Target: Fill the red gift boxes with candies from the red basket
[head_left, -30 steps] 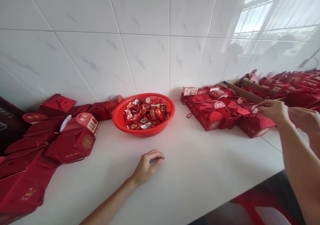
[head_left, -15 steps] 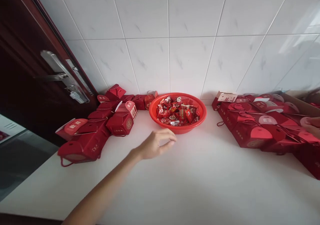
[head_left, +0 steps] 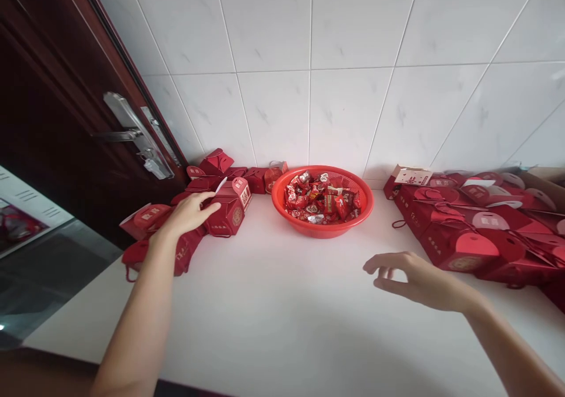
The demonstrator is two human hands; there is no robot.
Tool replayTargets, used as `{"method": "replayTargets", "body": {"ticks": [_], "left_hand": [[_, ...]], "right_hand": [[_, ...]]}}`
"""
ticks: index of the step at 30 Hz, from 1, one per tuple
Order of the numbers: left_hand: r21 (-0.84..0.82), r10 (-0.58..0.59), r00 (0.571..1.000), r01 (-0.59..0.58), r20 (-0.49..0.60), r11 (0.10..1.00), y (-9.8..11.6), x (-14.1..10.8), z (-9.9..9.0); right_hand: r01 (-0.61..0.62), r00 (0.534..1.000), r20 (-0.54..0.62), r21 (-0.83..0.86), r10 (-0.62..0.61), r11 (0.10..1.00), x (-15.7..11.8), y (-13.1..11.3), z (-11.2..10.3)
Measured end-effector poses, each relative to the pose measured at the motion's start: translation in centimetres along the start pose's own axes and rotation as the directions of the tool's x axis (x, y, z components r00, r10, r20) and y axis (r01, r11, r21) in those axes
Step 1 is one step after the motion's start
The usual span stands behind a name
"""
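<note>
My left hand (head_left: 189,213) is over the red gift boxes on the left, fingers spread; whether it touches one I cannot tell. Just right of its fingertips sits a red gift box (head_left: 224,211) with a pink flap and a cord. My right hand (head_left: 412,279) hovers above the white table with curved, parted fingers and nothing in them. Between and beyond the hands stands a round red plastic basket (head_left: 322,231) holding many red-wrapped candies (head_left: 324,202).
More red gift boxes (head_left: 463,241) crowd the right side, with a cardboard box (head_left: 545,185) at the edge. Behind the white table (head_left: 282,320) rises a tiled wall (head_left: 273,114). A dark door (head_left: 57,91) with a metal handle (head_left: 117,136) is at the left.
My left hand has moved from in front of the basket leftward over the left boxes. My right hand has come from the right boxes to above the table. The view has shifted slightly left.
</note>
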State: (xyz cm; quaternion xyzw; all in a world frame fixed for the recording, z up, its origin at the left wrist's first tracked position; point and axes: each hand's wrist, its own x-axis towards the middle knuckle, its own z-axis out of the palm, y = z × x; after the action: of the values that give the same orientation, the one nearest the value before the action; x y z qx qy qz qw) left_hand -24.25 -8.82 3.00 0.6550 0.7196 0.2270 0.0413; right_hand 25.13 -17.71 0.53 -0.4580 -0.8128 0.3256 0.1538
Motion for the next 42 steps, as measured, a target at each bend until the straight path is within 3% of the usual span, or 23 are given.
{"method": "replayTargets", "body": {"ticks": [4,10,15,17,21,24,27,30,36,39,42], "left_hand": [[0.092,-0.040,0.987,0.026,0.153,0.995,0.5,0.6,1.3],[0.067,0.014,0.985,-0.026,0.170,0.997,0.5,0.6,2.0],[-0.037,0.146,0.959,-0.142,0.243,0.989,3.8,-2.4,1.0],[-0.095,0.260,0.911,-0.242,0.320,0.966,6.1,-4.1,0.4],[-0.251,0.490,0.744,-0.421,0.454,0.872,11.0,-7.1,0.3],[-0.387,0.607,0.656,-0.469,0.448,0.794,13.5,-8.4,1.7],[-0.465,0.675,0.600,-0.494,0.428,0.735,14.6,-8.8,3.6],[-0.492,0.688,0.584,-0.487,0.431,0.721,14.7,-8.6,5.0],[-0.539,0.694,0.565,-0.449,0.446,0.713,13.9,-8.0,5.8],[-0.572,0.679,0.598,-0.403,0.426,0.714,13.4,-7.2,5.8],[-0.603,0.639,0.616,-0.311,0.461,0.735,12.8,-6.5,5.8]], "right_hand": [[0.059,0.996,0.063,0.030,-0.061,0.998,1.7,-0.9,1.8],[0.058,0.987,0.144,0.057,-0.065,0.997,2.4,-1.1,3.2],[0.040,0.996,0.074,0.116,-0.049,0.992,3.5,-1.6,4.3],[0.044,0.999,-0.001,0.149,-0.044,0.988,4.3,-2.2,4.9],[0.103,0.983,-0.175,0.236,-0.062,0.966,6.1,-3.8,6.1],[0.131,0.966,-0.247,0.225,-0.073,0.965,6.9,-4.7,6.6],[0.063,0.954,-0.297,0.094,-0.032,0.994,7.1,-4.9,6.7],[-0.019,0.945,-0.324,0.078,0.043,0.997,6.7,-4.3,6.6],[0.024,0.949,-0.302,0.352,0.090,0.936,5.6,-2.9,5.4],[0.029,0.962,-0.260,0.406,0.085,0.913,5.5,-2.1,4.8],[-0.020,0.987,-0.137,0.442,0.090,0.897,5.6,-1.1,4.3]]}}
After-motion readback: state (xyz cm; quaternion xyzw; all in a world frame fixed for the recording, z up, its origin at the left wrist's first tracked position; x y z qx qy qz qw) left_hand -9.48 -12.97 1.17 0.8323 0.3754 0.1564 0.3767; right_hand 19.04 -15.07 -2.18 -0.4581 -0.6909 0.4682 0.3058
